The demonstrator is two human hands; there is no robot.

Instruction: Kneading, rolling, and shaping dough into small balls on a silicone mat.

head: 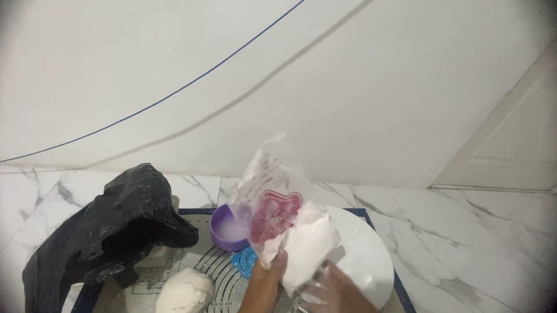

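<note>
While both hands worked low in the view, the person held a clear plastic bag of white flour with a pink printed patch [288,222] up above a grey silicone baking mat with printed circles and a dark blue border [220,279]. The left hand [263,284] gripped the bag from below, its fingers curled shut around the lower left part of the plastic. The right hand [338,290] was blurred and pressed against the bag's lower right side; whether its fingers closed on the plastic could not be told. The bag was tilted, its crumpled open top pointing up and to the left.

Just behind the bag stood a small purple bowl holding white powder [228,228], and a small blue round lid [245,261] lay on the mat beside the left wrist. A large white round plate [365,257] rested on the mat behind the right hand. A smooth white ball of dough [185,294] lay on the mat to the left, near a crumpled black plastic bag dusted with flour [109,230]. White marble tiles [475,246] surrounded the mat.
</note>
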